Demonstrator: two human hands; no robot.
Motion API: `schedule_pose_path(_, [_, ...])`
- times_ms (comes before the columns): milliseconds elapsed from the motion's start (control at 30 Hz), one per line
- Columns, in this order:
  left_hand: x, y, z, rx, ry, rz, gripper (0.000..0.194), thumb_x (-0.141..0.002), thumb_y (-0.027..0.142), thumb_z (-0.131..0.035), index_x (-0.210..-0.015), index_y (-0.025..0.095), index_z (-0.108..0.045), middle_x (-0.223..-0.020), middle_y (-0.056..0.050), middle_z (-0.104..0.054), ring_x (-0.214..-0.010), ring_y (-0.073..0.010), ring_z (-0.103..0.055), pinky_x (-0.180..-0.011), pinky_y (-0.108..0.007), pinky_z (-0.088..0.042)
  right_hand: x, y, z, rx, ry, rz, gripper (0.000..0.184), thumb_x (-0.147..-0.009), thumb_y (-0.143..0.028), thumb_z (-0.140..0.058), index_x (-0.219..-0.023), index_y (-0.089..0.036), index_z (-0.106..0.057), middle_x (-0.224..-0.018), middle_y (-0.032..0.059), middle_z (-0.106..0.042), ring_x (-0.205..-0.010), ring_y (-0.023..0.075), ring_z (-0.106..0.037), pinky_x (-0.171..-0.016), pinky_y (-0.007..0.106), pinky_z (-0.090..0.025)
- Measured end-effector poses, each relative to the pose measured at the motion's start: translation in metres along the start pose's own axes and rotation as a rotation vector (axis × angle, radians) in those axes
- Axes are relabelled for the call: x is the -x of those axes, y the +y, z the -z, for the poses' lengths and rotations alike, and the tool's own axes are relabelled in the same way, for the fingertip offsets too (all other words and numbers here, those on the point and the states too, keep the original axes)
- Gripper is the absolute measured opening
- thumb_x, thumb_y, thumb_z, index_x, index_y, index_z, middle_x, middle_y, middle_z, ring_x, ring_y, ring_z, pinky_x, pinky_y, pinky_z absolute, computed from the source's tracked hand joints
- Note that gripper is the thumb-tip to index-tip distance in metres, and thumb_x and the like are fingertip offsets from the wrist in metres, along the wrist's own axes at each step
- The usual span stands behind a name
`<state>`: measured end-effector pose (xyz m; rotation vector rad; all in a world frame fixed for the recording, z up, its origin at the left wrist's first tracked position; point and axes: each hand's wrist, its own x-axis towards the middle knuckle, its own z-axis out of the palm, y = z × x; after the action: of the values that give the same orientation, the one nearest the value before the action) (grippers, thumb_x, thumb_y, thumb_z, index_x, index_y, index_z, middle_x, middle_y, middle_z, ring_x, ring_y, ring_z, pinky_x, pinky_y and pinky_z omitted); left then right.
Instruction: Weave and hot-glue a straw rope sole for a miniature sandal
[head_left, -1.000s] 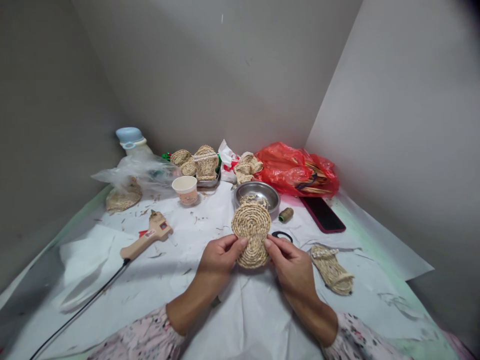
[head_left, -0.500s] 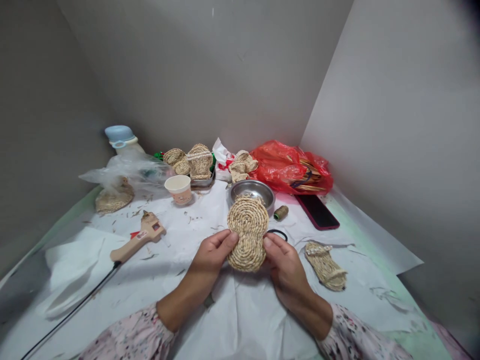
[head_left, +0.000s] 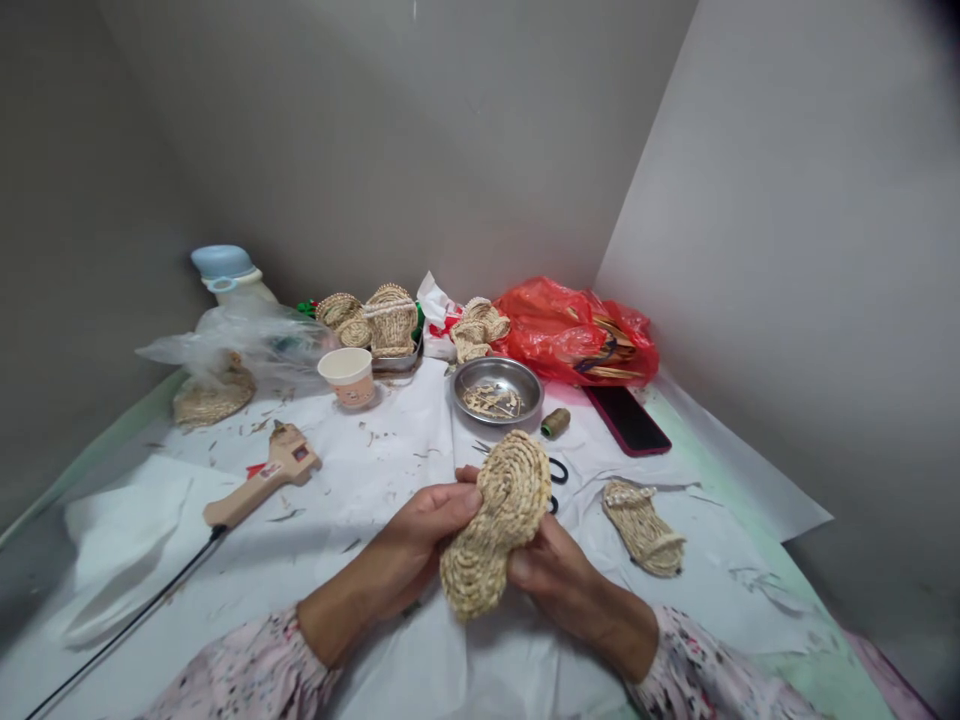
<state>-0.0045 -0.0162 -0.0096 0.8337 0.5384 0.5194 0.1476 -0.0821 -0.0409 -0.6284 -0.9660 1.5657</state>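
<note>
A woven straw sole [head_left: 498,525], coiled in a figure-eight shape, is held tilted above the table's front part. My left hand [head_left: 420,530] grips its left edge, thumb on top. My right hand [head_left: 551,565] closes on the lower right edge, its fingers partly behind the piece. Just beyond it lie scissors [head_left: 558,471] with black handles, partly covered by the straw piece. A small woven straw slipper [head_left: 643,528] with a beaded edge rests to the right of my right hand.
A glue gun [head_left: 262,475] with its cord lies left. Behind are a paper cup [head_left: 347,377], a steel bowl [head_left: 497,375] holding straw scraps, a thread spool [head_left: 556,423], a phone [head_left: 628,419] and a red plastic bag [head_left: 562,335]. Several straw pieces [head_left: 391,320] stand by the wall.
The straw sole has been lowered and tilted, its top leaning right. My right hand has shifted down along its edge. The bowl's scraps and the scissors show more now.
</note>
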Motion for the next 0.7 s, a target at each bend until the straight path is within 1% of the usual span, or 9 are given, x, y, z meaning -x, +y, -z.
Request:
schedule_pose_path(100, [-0.0002,-0.0004,0.0001,0.022,0.006,0.002,0.035,-0.074,0.042,-0.077,-0.086,0.009,-0.077,-0.068,-0.008,-0.071,-0.060,-0.0127,-0.060,-0.060,-0.022,-0.044,-0.0006,-0.0021,-0.0010,-0.026,0.012,0.019,0.060,-0.074,-0.038,-0.077,-0.130,-0.025,-0.059,-0.128,0.0079,-0.063,-0.119,0.0279,-0.056,-0.105,0.042,-0.039])
schedule_pose_path(200, [-0.0009,-0.0012,0.0010,0.034,0.000,0.015,0.038,-0.073,0.043,-0.077,-0.090,0.009,-0.077,-0.074,-0.010,-0.073,-0.067,-0.0153,-0.064,-0.065,-0.024,-0.046,-0.0009,-0.0019,-0.0013,-0.021,0.053,0.023,0.061,-0.074,-0.038,-0.077,-0.130,-0.025,-0.059,-0.128,0.0074,-0.063,-0.120,0.0280,-0.056,-0.105,0.042,-0.040])
schedule_pose_path(300, [-0.0017,-0.0022,0.0025,0.043,0.017,0.025,0.038,-0.072,0.042,-0.079,-0.090,0.009,-0.077,-0.078,-0.012,-0.074,-0.068,-0.0165,-0.065,-0.065,-0.025,-0.046,-0.0007,-0.0012,-0.0016,-0.007,0.036,0.005,0.063,-0.073,-0.041,-0.079,-0.130,-0.025,-0.059,-0.129,0.0077,-0.063,-0.120,0.0278,-0.056,-0.107,0.043,-0.039])
schedule_pose_path(433, [-0.0019,-0.0029,0.0038,0.050,0.006,0.035,0.039,-0.072,0.043,-0.079,-0.087,0.007,-0.076,-0.076,-0.013,-0.074,-0.061,-0.0154,-0.063,-0.061,-0.025,-0.045,-0.0015,-0.0010,-0.0006,0.002,0.019,-0.024,0.068,-0.069,-0.040,-0.082,-0.131,-0.025,-0.058,-0.126,0.0083,-0.065,-0.116,0.0274,-0.060,-0.103,0.043,-0.042])
schedule_pose_path(567, [-0.0018,-0.0029,0.0032,0.054,-0.013,0.041,0.040,-0.072,0.041,-0.079,-0.091,0.006,-0.076,-0.076,-0.013,-0.074,-0.064,-0.0165,-0.065,-0.065,-0.026,-0.046,-0.0054,-0.0005,0.0021,-0.008,0.010,-0.020,0.074,-0.066,-0.035,-0.085,-0.133,-0.023,-0.056,-0.119,0.0098,-0.068,-0.108,0.0278,-0.064,-0.098,0.044,-0.047])
schedule_pose_path(700, [-0.0025,-0.0025,0.0025,0.053,-0.017,0.045,0.041,-0.070,0.040,-0.081,-0.093,0.005,-0.075,-0.079,-0.012,-0.075,-0.065,-0.0157,-0.065,-0.067,-0.025,-0.047,-0.0076,-0.0001,0.0030,-0.027,-0.004,-0.011,0.076,-0.065,-0.032,-0.086,-0.134,-0.023,-0.054,-0.113,0.0084,-0.071,-0.102,0.0263,-0.066,-0.094,0.042,-0.049])
